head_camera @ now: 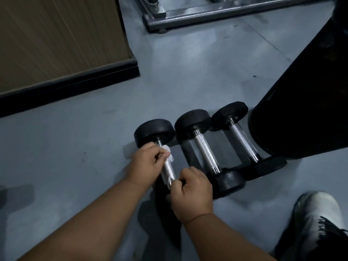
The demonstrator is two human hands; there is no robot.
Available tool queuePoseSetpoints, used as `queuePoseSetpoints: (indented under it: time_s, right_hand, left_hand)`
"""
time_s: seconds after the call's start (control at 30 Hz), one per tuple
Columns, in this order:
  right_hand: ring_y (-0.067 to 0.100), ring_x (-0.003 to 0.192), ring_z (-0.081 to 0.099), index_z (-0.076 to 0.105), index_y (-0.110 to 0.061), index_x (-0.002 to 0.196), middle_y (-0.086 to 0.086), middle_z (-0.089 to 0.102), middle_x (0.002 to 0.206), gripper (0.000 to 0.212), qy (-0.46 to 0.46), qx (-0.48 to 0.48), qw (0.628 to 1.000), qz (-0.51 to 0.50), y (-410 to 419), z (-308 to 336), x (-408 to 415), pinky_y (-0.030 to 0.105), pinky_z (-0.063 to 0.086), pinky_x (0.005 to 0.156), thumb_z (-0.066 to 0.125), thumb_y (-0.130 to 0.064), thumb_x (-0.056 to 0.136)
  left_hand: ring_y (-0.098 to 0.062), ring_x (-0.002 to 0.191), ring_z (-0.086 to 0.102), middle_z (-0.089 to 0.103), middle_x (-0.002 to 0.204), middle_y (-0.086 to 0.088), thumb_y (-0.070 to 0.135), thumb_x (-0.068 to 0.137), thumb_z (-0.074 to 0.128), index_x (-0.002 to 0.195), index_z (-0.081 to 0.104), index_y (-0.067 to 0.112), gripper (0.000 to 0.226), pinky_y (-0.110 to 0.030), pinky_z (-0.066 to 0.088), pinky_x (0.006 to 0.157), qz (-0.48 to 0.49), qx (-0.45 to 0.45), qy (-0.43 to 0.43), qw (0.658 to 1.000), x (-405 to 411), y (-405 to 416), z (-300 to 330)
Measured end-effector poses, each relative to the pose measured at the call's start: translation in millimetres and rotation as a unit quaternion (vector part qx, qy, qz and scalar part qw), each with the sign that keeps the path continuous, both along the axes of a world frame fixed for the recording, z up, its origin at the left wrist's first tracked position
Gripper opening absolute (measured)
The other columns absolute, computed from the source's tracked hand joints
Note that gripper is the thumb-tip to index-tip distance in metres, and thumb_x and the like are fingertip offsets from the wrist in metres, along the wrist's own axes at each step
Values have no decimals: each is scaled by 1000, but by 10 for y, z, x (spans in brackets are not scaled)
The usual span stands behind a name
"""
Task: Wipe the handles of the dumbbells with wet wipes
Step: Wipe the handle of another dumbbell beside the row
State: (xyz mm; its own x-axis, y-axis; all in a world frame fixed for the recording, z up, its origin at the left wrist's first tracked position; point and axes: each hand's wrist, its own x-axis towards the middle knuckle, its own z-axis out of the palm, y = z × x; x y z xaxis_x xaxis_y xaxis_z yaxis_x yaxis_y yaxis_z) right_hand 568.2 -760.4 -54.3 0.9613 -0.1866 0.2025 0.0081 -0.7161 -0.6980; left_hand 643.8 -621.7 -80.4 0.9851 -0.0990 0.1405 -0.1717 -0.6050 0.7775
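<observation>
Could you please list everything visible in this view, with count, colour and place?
dumbbells: three, black heads with silver knurled handles, side by side on the floor at centre.
wet wipe: one, white, on the leftmost dumbbell's handle, far end.
floor: grey.
wooden panel: one, brown with black base trim, upper left.
metal frame: one, grey, top centre.
black cylinder: one, right, beside the rightmost dumbbell.
shoe: one, white with black laces, lower right.
left hand: holds the wipe against the handle.
right hand: grips the same handle's near end.
</observation>
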Motion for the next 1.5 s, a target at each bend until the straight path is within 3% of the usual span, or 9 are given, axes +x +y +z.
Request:
queuePoseSetpoints:
  time_s: [0.17, 0.37, 0.5, 0.57, 0.73, 0.97, 1.13, 1.33, 1.5]
  right_hand:
    - [21, 60, 47, 49, -16, 65, -1, 48, 67, 15, 4, -2, 1000, 20, -25, 13, -5, 29, 35, 57, 43, -21, 77]
    - [24, 66, 43, 44, -13, 63, 3, 45, 69, 15, -19, -45, 998, 45, 35, 7, -44, 33, 34, 59, 43, -13, 78]
    - [24, 67, 42, 50, -13, 65, 3, 47, 69, 17, -25, -40, 998, 50, 36, -20, -40, 39, 38, 58, 45, -13, 81]
    - [24, 66, 43, 49, -13, 64, 3, 47, 69, 17, -27, -39, 998, 51, 27, -24, -30, 37, 36, 58, 44, -13, 80]
    - [24, 64, 43, 43, -13, 62, 2, 45, 67, 15, -15, -44, 998, 51, -2, -11, -29, 33, 33, 58, 44, -13, 77]
    - [25, 60, 44, 42, -13, 61, 2, 45, 65, 17, -18, -27, 999, 38, -112, -11, 23, 33, 29, 55, 40, -15, 78]
    - [26, 62, 45, 42, -12, 61, 3, 45, 65, 17, -5, -3, 999, 44, -109, 1, 25, 43, 40, 55, 36, -15, 77]
    - [27, 61, 46, 44, -13, 61, 4, 47, 65, 19, -16, -10, 999, 43, -98, -9, 32, 42, 40, 55, 39, -15, 80]
    - [25, 62, 45, 43, -12, 61, 3, 45, 65, 17, -8, -22, 998, 53, -117, -1, 21, 39, 37, 56, 37, -15, 77]
  left_hand:
    - [-8, 70, 55, 57, 75, 2, 34, 96, 61, 83, 74, 13, 28, -18, 45, 69, -218, 11, -46, 975, -230, 48, -12]
    - [-6, 71, 58, 60, 78, 7, 30, 90, 71, 84, 77, 13, 19, -12, 44, 69, -11, 15, -23, 1000, 8, 129, 12]
    - [-18, 73, 62, 62, 78, -2, 49, 102, 48, 88, 74, 11, 48, -28, 50, 70, -201, 44, -51, 977, -308, 146, 18]
    - [-19, 75, 63, 64, 80, -3, 45, 103, 49, 89, 75, 11, 45, -28, 50, 72, -241, 75, -56, 966, -199, 212, 18]
    - [-5, 76, 59, 67, 85, 4, 24, 91, 69, 93, 79, 11, 17, -7, 41, 75, -25, 55, -42, 997, -22, 242, 4]
    - [-14, 80, 61, 66, 83, -1, 28, 96, 63, 91, 75, 11, 21, -22, 48, 77, -235, 85, -65, 966, -197, 244, 46]
    - [-11, 75, 62, 65, 84, 4, 21, 92, 72, 91, 77, 14, 8, -30, 52, 74, 15, 33, -10, 999, -57, 159, -17]
    - [-20, 80, 58, 61, 85, -5, 29, 100, 57, 99, 76, 10, 26, -29, 49, 77, -293, 83, -77, 949, -160, 172, 22]
    - [-13, 78, 58, 63, 82, -1, 28, 92, 61, 89, 76, 11, 23, -26, 47, 76, -51, 71, -50, 995, 167, 114, 14]
